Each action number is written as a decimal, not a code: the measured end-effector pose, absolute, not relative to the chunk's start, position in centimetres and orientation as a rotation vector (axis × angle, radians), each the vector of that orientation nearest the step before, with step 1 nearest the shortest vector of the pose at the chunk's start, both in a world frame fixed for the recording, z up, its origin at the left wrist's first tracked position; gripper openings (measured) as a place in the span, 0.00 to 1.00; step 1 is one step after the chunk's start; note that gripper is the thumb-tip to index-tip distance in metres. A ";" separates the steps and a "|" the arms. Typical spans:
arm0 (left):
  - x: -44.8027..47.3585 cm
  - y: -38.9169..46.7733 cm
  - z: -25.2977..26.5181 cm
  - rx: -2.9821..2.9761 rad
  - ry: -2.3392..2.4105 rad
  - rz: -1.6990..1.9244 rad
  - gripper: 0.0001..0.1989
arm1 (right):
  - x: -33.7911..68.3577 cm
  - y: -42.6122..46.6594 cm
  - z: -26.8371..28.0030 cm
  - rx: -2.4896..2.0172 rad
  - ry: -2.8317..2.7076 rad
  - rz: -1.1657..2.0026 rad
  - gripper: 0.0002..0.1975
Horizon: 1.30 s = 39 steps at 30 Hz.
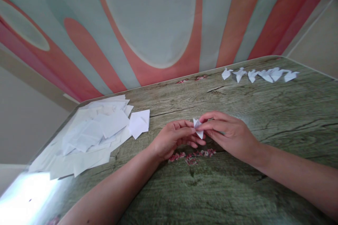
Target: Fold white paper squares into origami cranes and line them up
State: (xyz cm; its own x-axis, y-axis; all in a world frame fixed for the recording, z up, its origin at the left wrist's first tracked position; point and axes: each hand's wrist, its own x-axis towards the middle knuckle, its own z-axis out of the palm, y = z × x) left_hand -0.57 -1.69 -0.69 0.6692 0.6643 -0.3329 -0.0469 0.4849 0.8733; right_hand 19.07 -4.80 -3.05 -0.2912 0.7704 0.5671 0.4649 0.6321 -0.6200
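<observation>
A small folded piece of white paper (198, 128) with pointed ends is held between both hands, just above the table. My left hand (177, 136) grips its left side between thumb and fingers, the lower fingers reaching beneath it. From the right, my right hand (229, 134) pinches the paper with thumb and fingertips. The fingers cover part of the folds. At the back right of the table stand several white paper cranes (252, 75) in a row, some of them touching or overlapping.
A large, loose pile of white paper sheets (92, 133) covers the left of the wood-patterned table (211, 190). Beside it lies a smaller stack of white paper squares (139, 123). Behind the table's far edge rises a wall with a red and grey-blue patterned covering (169, 61).
</observation>
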 end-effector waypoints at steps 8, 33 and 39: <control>-0.5 -1.7 -1.1 1.076 0.869 0.571 0.10 | 19.0 -4.4 -2.9 -1.103 -1.881 0.676 0.13; 0.3 -2.1 -1.8 1.669 1.200 0.747 0.12 | 18.5 -4.6 -2.0 -1.394 -1.741 0.837 0.12; 0.5 -1.9 -2.3 1.624 1.189 0.752 0.11 | 18.5 -4.4 -2.2 -1.434 -1.726 0.907 0.11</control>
